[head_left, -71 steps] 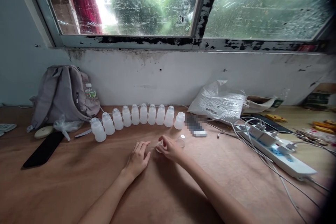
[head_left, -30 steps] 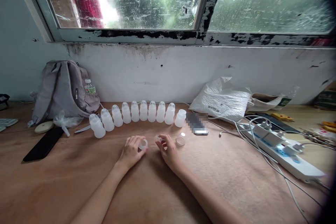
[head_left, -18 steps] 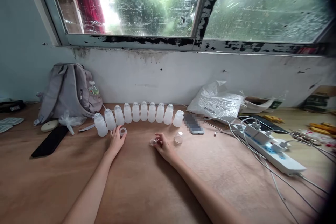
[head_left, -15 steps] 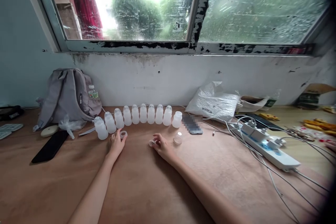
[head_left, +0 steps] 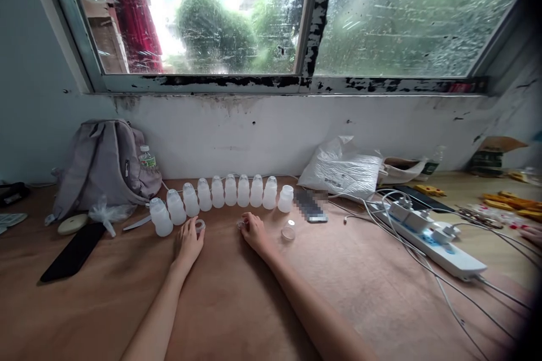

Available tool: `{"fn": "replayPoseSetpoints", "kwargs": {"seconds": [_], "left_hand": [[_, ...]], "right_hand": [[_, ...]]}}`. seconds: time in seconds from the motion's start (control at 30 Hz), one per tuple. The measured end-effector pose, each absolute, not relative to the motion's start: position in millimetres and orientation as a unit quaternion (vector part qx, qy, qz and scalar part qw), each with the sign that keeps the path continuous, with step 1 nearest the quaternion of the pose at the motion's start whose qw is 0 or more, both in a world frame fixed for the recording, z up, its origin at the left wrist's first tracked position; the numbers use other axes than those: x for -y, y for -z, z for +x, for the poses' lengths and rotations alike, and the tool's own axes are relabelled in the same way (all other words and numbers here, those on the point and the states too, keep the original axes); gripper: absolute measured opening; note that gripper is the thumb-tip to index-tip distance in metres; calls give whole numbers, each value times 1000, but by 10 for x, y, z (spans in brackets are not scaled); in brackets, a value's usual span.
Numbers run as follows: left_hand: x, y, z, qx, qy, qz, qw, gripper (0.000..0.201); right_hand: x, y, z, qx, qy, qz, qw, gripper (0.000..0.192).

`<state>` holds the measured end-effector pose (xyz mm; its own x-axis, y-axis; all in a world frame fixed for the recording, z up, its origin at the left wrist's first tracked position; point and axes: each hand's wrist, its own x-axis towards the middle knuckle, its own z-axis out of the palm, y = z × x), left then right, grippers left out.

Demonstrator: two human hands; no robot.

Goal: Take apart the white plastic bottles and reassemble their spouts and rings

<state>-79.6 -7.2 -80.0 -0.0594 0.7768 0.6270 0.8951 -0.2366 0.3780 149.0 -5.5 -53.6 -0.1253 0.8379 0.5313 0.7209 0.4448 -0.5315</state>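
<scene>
My left hand (head_left: 188, 241) rests on the table with its fingers curled round a small translucent ring (head_left: 200, 227). To its right, my right hand (head_left: 254, 231) pinches a small clear round piece (head_left: 241, 225), partly covered by the fingers. Beyond both hands stands a curved row of several frosted white baby bottles (head_left: 204, 194), most wearing clear domed caps. At the row's right end, one bottle (head_left: 285, 199) has no domed cap. A clear domed cap (head_left: 288, 230) sits on the table in front of that bottle.
A grey backpack (head_left: 105, 163), a black phone (head_left: 73, 252) and a white round object (head_left: 73, 224) are on the left. At right lie a partly blurred phone (head_left: 317, 214), a silver bag (head_left: 345, 169) and a power strip (head_left: 449, 251) with trailing cables. Another person's hand (head_left: 531, 235) shows at the right edge.
My right hand has shifted slightly left with the clear piece, its fingers closing more over it. My left hand keeps the ring. The whole view has tilted a little.
</scene>
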Motion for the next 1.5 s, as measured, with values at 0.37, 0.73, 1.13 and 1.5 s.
{"fn": "replayPoseSetpoints", "kwargs": {"seconds": [0.37,0.73,1.13,1.5], "left_hand": [[186,598,-649,550,456,-694,91,25],[365,458,-443,457,478,-750,37,22],[451,407,-367,432,457,-777,10,25],[480,406,-314,423,463,-779,11,22]], "right_hand": [[622,485,1882,786,-24,-457,416,15],[458,440,2759,692,128,-641,306,28],[22,-215,2520,689,213,-640,266,46],[-257,-442,2248,758,172,-575,254,29]]}}
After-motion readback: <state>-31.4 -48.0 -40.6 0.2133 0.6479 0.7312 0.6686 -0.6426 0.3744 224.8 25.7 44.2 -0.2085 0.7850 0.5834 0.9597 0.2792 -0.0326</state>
